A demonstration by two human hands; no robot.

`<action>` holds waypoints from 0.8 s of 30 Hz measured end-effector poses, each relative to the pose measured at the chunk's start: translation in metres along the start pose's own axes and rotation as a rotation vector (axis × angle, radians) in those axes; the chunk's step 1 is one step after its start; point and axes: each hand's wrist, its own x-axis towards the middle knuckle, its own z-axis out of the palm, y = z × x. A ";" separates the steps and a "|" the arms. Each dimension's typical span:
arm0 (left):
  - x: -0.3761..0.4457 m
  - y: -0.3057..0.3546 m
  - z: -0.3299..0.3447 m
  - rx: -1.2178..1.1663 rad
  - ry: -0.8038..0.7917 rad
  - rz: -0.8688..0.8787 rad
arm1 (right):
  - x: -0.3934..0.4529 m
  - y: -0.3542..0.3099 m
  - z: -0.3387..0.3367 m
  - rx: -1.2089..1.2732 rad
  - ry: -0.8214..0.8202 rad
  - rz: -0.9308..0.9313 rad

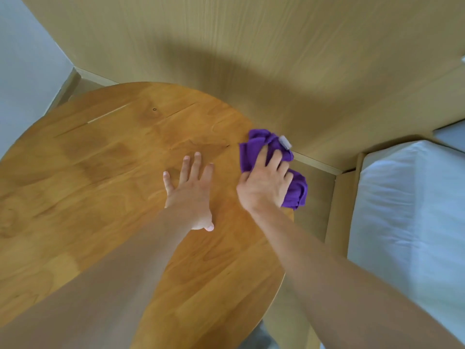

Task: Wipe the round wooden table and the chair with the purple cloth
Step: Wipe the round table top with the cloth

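- Pale wood-grain wall panelling (276, 46) stands behind a round wooden table (100, 172), and a white bed (407, 210) lies at the right side.
- The left hand (191, 195) lies flat on the table top, palm down, fingers straight and a little spread, pointing away from the person; it holds nothing.
- The left forearm comes from the lower left and crosses over the table.
- The right hand (264, 185) is on the purple cloth (297, 190) at the far right edge of the table, fingers bent over the bunched fabric and pressing it down.
- The cloth is crumpled; its long axis goes from the far side to the near side along the table rim, and the near end hangs a little past the edge.
- A small pale tag (285, 141) sits at the far end of the cloth; it is blurred, so any writing on it cannot be read.
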 end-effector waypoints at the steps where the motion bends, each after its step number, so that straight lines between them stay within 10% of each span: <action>1: 0.000 0.001 -0.001 -0.005 0.000 0.005 | -0.018 -0.001 0.003 -0.023 0.013 -0.090; 7: -0.002 0.000 -0.002 -0.030 0.011 0.020 | -0.063 0.060 0.008 -0.129 0.028 -0.875; 15: 0.001 0.002 0.001 0.026 0.007 0.010 | -0.007 0.015 0.002 -0.042 -0.023 -0.024; 24: -0.002 0.001 -0.001 -0.001 0.013 0.022 | -0.051 0.063 0.009 -0.078 0.005 -0.852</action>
